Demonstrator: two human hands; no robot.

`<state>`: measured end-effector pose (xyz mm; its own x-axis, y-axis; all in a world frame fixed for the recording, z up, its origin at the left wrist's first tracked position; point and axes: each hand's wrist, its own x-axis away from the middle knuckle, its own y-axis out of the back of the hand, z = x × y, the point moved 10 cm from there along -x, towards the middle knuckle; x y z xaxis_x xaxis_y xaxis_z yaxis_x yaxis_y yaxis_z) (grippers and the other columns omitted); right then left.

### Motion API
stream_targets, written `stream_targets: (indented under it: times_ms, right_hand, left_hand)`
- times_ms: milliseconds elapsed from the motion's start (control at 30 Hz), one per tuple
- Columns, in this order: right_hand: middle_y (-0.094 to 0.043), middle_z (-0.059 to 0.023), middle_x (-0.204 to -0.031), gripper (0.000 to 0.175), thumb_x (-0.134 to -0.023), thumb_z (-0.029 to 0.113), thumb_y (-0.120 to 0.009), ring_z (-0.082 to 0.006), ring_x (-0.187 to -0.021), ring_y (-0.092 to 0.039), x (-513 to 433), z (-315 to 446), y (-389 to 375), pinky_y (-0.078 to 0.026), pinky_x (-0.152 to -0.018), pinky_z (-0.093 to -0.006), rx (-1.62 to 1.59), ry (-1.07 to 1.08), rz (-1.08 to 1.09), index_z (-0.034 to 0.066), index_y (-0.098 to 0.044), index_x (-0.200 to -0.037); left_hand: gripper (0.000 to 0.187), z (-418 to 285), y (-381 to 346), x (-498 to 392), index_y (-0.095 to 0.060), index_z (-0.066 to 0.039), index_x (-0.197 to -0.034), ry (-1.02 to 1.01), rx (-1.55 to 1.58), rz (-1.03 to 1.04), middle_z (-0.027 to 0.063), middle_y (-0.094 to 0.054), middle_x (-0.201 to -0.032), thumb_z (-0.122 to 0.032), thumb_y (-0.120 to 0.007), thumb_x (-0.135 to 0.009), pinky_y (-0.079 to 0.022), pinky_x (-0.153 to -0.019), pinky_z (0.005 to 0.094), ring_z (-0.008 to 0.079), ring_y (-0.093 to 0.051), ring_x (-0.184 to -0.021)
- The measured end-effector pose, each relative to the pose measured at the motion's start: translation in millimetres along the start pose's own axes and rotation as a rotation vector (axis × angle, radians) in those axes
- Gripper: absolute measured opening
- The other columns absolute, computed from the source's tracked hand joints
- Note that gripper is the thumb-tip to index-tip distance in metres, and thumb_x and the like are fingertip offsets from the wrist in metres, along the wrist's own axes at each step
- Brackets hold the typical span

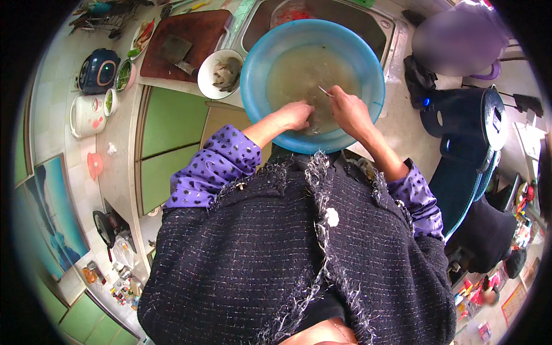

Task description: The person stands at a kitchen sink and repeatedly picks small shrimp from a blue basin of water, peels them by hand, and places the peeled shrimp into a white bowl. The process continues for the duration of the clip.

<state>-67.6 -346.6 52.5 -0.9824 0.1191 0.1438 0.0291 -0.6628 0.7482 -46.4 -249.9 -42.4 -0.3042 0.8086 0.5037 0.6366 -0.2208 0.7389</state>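
A large blue plastic basin [251, 101] holding cloudy brownish water [297, 69] stands in front of me, over the near edge of the sink. My left hand [297, 115] dips into it at the near side, fingers curled and partly under the surface. Something pale glints below those fingertips, too murky to name. Over the water, my right hand [350, 110] grips a thin metal tool [323, 91], whose slim tip sticks out past the thumb; the rest is hidden. A white bowl [206, 82] with wet greyish pieces of animal food [226, 74] sits left of the basin.
Behind the basin is a steel sink [358, 26]. A cleaver [176, 51] lies on a brown cutting board [207, 30] to the left. Further left are a dark rice cooker [92, 71], small food bowls [125, 74] and a white appliance [88, 116]. At right stands a dark lidded appliance [457, 112].
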Motion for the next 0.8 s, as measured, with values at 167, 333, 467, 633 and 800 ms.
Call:
stream_targets:
  times_ms: [167,333,467,633,800]
  right_hand:
    - [-0.063,-0.0212,-0.077,0.02,-0.088,0.016,-0.047,-0.0399,-0.077,-0.061,2.7,-1.4,6.9,-0.047,-0.067,-0.0489,-0.025,0.0,-0.049,0.0063,-0.055,-0.103]
    - [-0.063,-0.0187,-0.073,0.02,-0.09,0.017,-0.046,-0.0386,-0.075,-0.062,2.0,-5.8,10.6,-0.047,-0.066,-0.0472,-0.074,-0.027,-0.082,0.0064,-0.055,-0.104]
    - [-0.063,-0.0167,-0.071,0.02,-0.091,0.018,-0.046,-0.0354,-0.073,-0.063,-0.5,-8.0,8.5,-0.047,-0.064,-0.0448,-0.089,-0.035,-0.079,0.0063,-0.055,-0.104]
    - [-0.063,-0.0152,-0.07,0.02,-0.091,0.018,-0.046,-0.0327,-0.071,-0.064,-2.3,-8.8,5.8,-0.048,-0.063,-0.0424,-0.124,-0.037,-0.076,0.0061,-0.055,-0.104]
    - [-0.063,-0.0149,-0.07,0.02,-0.092,0.018,-0.046,-0.0328,-0.07,-0.064,-1.9,-9.5,1.9,-0.048,-0.064,-0.0419,-0.089,-0.037,-0.05,0.0057,-0.055,-0.104]
  left_hand:
    - [0.03,6.8,-3.9,3.7,-0.055,0.001,-0.1,0.048,0.287,0.107,0.0146,-0.062,-0.09,-0.01,-0.061,-0.074,-0.05,-0.073,0.0375,0.0286,-0.061,-0.083]
    - [0.032,24.3,12.5,12.3,-0.055,0.001,-0.115,0.12,0.868,0.084,0.0065,-0.064,-0.089,-0.001,-0.05,-0.083,-0.05,-0.067,0.0267,0.0126,-0.06,-0.072]
    - [0.031,52.9,40.2,19.9,-0.057,0.001,-0.115,0.212,0.745,-0.139,0.009,-0.067,-0.09,-0.003,-0.053,-0.085,-0.05,-0.071,0.0298,0.0169,-0.064,-0.081]
    - [0.033,57.5,55.8,26.5,-0.059,-0.004,-0.114,0.217,0.309,-0.306,0.0134,-0.067,-0.096,-0.009,-0.06,-0.081,-0.05,-0.078,0.0355,0.0266,-0.065,-0.09]
    - [0.032,30.2,39.9,7.4,-0.063,-0.012,-0.109,0.185,0.196,-0.281,0.0121,-0.066,-0.098,-0.023,-0.064,-0.078,-0.05,-0.078,0.0401,0.0311,-0.063,-0.091]
